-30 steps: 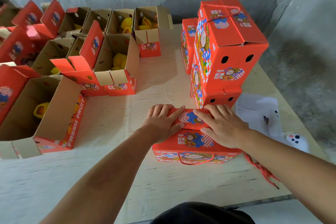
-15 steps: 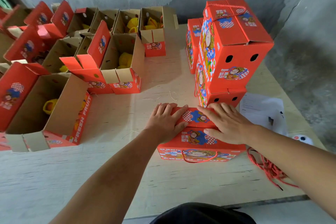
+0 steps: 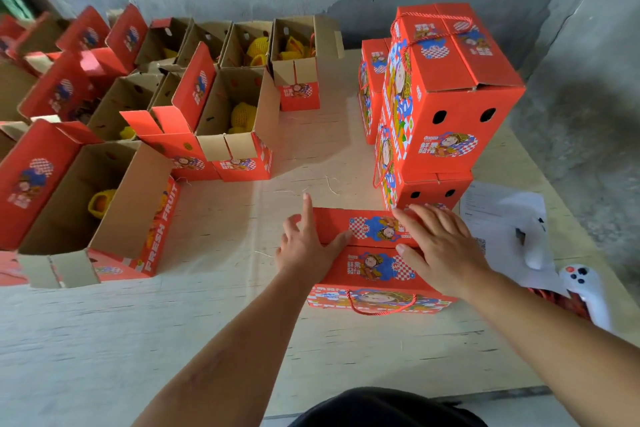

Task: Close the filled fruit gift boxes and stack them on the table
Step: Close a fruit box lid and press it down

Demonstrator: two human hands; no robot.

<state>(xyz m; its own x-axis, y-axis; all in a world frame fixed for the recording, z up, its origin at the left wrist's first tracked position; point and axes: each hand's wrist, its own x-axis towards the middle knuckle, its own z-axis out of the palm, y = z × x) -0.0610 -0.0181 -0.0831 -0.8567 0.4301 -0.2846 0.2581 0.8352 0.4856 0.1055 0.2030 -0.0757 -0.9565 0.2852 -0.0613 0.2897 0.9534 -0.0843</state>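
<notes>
A closed red gift box (image 3: 372, 265) with a red rope handle sits near the table's front edge. My left hand (image 3: 308, 243) rests at the box's left end, fingers straight along its side and thumb on the lid. My right hand (image 3: 438, 248) presses flat on the right part of the lid. Just behind stands a stack of closed red boxes (image 3: 446, 94), with another closed box (image 3: 372, 87) behind it to the left. Several open boxes (image 3: 239, 125) holding yellow-netted fruit fill the left half of the table.
The wooden table (image 3: 173, 322) meets a grey wall at the back. On the right lie a sheet of paper (image 3: 495, 215), a white controller (image 3: 585, 288) and a bundle of red rope (image 3: 554, 298). A large open box (image 3: 90, 215) stands front left.
My left hand slid off the lid top to the box's left end, with its fingers now spread along the side. The camera view shifted slightly. My right hand stays on the lid.
</notes>
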